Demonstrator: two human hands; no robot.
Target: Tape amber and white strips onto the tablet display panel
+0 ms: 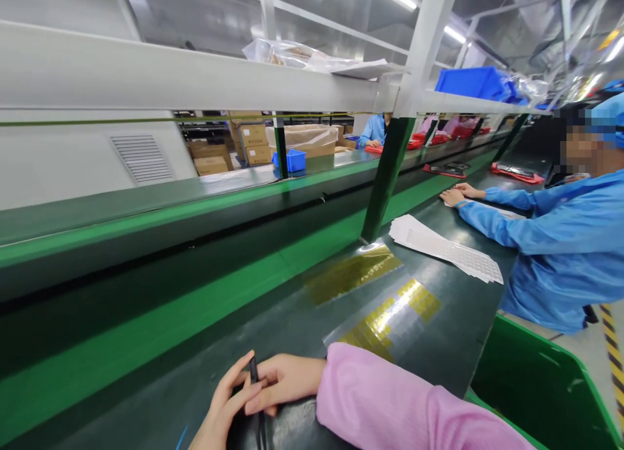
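A slim black tool (254, 370), which looks like tweezers, stands between my two hands low in the view. My right hand (290, 380), coming from a pink sleeve, is closed round it, with the thumb across its middle. My left hand (223, 408) is beside it with fingers stretched and apart, their tips touching or very near the tool and my right fingers. Beyond my right forearm, a clear sheet with yellow film pieces (385, 317) lies on the dark green bench (292, 320). Farther back is a yellowish transparent sheet (358, 273).
White label sheets (446, 247) lie fanned at the right, near a green post (387, 180). A person in blue (570, 235) works beyond them, hands on the bench. A green bin (541, 378) stands at the lower right. A white shelf beam (195, 79) crosses above.
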